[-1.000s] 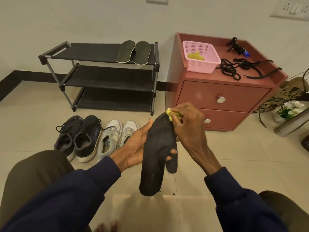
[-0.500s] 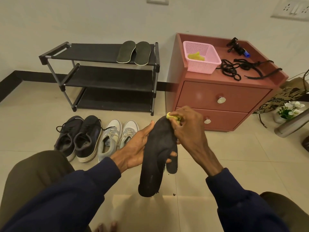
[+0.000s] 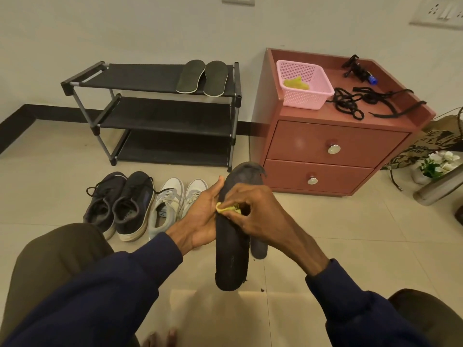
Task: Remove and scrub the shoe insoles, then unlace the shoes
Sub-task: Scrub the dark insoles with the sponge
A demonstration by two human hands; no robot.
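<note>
Head view: left hand [image 3: 203, 217] grips black insole [image 3: 231, 256] upright, above the floor [image 3: 338, 234], fingers curled round its edge. Right hand [image 3: 258, 211] fingers pinch yellow cloth [image 3: 226, 208] & press it on insole's middle. 2nd insole [image 3: 259, 249] just behind. Dark shoes [image 3: 122, 204] & white shoes [image 3: 172, 204] on floor at left.

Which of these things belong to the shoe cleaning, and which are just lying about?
Job: black insole in the left hand; yellow cloth in the right hand; dark shoes; white shoes; two insoles on the rack; laces on the cabinet.
Lying about: flowers; paper bag; black gadget.
</note>
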